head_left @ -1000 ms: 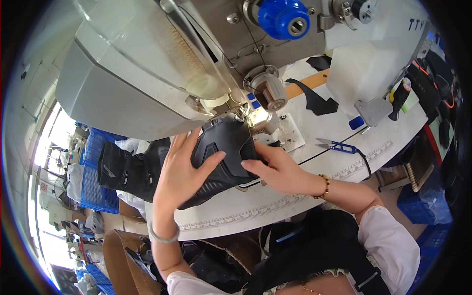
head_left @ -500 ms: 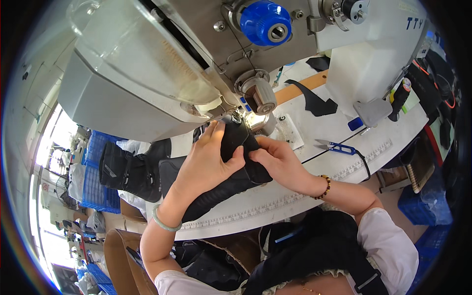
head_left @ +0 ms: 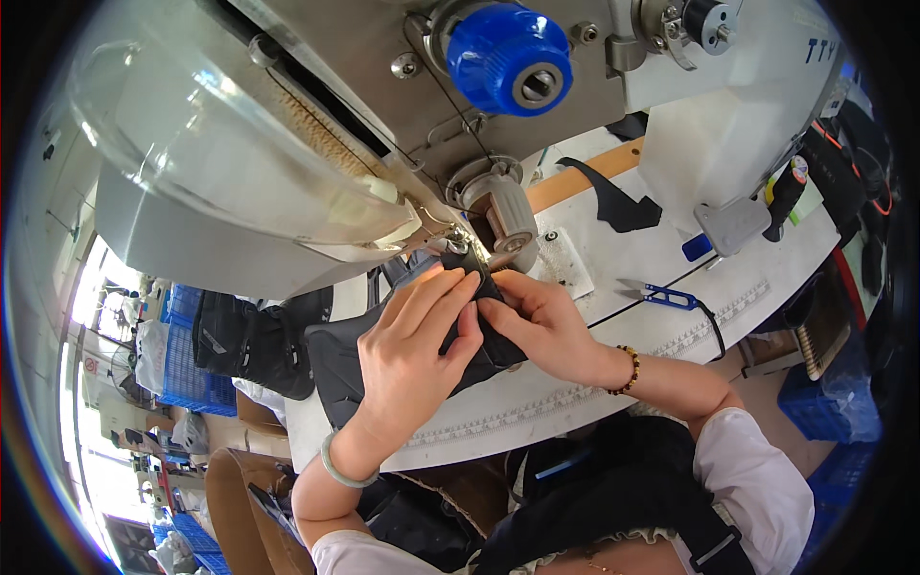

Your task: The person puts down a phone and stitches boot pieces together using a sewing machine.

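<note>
The black piece sits on the white tabletop, its far end right under the foot of the sewing machine and its body spreading from there toward the person and to the left. The left hand is just on the near side of the foot, fingers pressed over the piece and thumb bent in against it; its grip is closed on the material. The right hand is near the foot too, to its right, with a pinching grip on the piece's right edge between thumb and fingers. How hard either grip squeezes, I cannot tell. A pale bangle circles the left wrist, a beaded bracelet the right.

Well to the right of the foot are blue-handled snips with a dark cord at the handle end. A black cutout lies right of the foot and beyond it, next to a tan strip. Farther right of the foot stands a dark spool. Above the foot is a big blue knob. On the person's side of the foot, a ruler strip follows the tabletop's edge. Left of the foot are a black strapped item and, beyond that, a blue basket.
</note>
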Action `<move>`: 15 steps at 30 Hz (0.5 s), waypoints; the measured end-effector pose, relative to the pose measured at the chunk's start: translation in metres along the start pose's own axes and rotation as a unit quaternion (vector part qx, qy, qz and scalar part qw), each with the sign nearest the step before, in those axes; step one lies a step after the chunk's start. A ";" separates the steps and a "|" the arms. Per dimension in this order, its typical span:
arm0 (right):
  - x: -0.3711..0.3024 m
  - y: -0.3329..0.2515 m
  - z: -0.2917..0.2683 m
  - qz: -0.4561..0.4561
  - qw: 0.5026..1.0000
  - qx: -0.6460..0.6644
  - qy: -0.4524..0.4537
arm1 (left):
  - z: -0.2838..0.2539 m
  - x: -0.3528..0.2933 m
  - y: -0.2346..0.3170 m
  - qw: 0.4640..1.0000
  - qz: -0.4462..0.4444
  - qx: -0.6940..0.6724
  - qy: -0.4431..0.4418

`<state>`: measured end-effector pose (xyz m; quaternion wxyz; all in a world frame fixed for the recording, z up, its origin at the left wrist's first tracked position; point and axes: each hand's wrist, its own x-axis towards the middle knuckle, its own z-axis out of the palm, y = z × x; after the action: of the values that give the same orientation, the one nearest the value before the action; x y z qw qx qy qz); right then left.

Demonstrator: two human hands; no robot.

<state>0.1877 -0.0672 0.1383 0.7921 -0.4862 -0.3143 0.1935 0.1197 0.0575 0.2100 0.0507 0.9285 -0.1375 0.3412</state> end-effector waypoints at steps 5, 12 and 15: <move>-0.001 0.001 -0.004 -0.011 0.998 -0.068 -0.011 | 0.005 -0.006 0.001 1.000 0.008 0.018 0.015; -0.002 0.007 -0.006 -0.019 0.993 -0.113 -0.027 | 0.003 -0.010 0.006 0.999 0.017 0.044 -0.008; -0.003 0.007 -0.003 -0.019 0.998 -0.057 -0.025 | 0.003 -0.014 0.010 0.999 -0.015 0.022 -0.035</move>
<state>0.1875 -0.0676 0.1300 0.7584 -0.5200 -0.3533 0.1721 0.1083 0.0504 0.1989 0.0309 0.9427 -0.1179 0.3106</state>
